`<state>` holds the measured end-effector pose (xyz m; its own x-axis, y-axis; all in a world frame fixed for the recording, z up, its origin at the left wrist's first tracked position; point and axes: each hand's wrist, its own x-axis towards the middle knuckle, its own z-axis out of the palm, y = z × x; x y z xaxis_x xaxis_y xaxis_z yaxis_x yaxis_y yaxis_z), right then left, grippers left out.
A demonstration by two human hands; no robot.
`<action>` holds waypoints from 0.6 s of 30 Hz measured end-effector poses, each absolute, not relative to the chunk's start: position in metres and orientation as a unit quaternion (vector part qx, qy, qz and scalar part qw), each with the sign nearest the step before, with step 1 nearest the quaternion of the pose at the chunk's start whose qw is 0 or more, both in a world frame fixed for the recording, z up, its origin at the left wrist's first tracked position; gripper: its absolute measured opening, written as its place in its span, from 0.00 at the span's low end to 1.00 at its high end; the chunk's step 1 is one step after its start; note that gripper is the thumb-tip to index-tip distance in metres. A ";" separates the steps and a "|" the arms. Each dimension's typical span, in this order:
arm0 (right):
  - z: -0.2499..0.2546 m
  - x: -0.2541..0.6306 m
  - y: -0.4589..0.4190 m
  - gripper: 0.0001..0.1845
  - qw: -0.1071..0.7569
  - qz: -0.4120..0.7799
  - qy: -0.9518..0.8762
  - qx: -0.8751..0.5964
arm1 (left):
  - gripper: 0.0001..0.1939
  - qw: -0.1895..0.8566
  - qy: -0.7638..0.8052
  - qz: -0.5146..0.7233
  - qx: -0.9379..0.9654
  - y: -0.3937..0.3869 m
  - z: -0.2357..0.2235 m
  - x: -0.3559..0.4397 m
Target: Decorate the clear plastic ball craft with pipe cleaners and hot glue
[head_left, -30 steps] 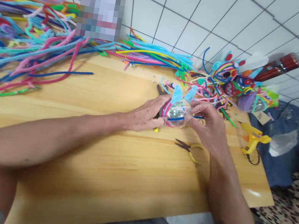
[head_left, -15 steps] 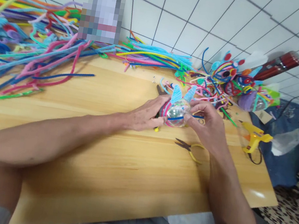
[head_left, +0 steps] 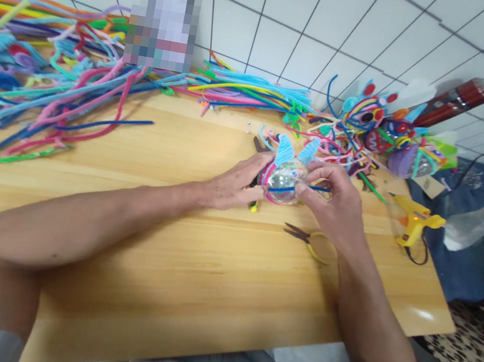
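A clear round ball [head_left: 283,180] with two light-blue ears [head_left: 285,150] and pink bands stands on the wooden table, between my hands. My left hand [head_left: 241,184] is closed around its left side, the thumb at one end of a dark-blue pipe cleaner [head_left: 285,189]. With thumb and fingertips, my right hand [head_left: 331,193] pinches that pipe cleaner at the ball's right side; its free end sticks out past the fingers. The pipe cleaner crosses the front of the ball. Below my right hand lie pliers [head_left: 306,240] with yellow handles.
Loose pipe cleaners [head_left: 84,91] heap up at the left, more bundles [head_left: 253,89] along the tiled wall. Decorated balls [head_left: 366,115] stand at the back right by a dark-red cylinder [head_left: 459,104]. A yellow glue gun [head_left: 415,221] lies near the right edge. Another person's patterned clothing [head_left: 477,335] shows at right.
The view has shifted slightly. My right hand has edged a little left, and more of the blue pipe cleaner shows straight across the ball. My left hand keeps its hold.
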<state>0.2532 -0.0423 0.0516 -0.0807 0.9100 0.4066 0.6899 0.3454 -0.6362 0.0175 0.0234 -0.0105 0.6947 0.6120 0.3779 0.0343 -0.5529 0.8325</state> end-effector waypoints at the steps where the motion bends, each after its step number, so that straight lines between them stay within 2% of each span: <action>1: 0.052 0.253 -0.043 0.07 0.391 0.141 -0.721 -0.555 | 0.37 0.433 0.193 0.339 0.813 0.024 -0.011 0.017; 18: 0.054 0.246 -0.045 0.07 0.391 0.136 -0.718 -0.560 | 0.38 0.505 0.210 0.352 0.760 0.019 -0.002 0.018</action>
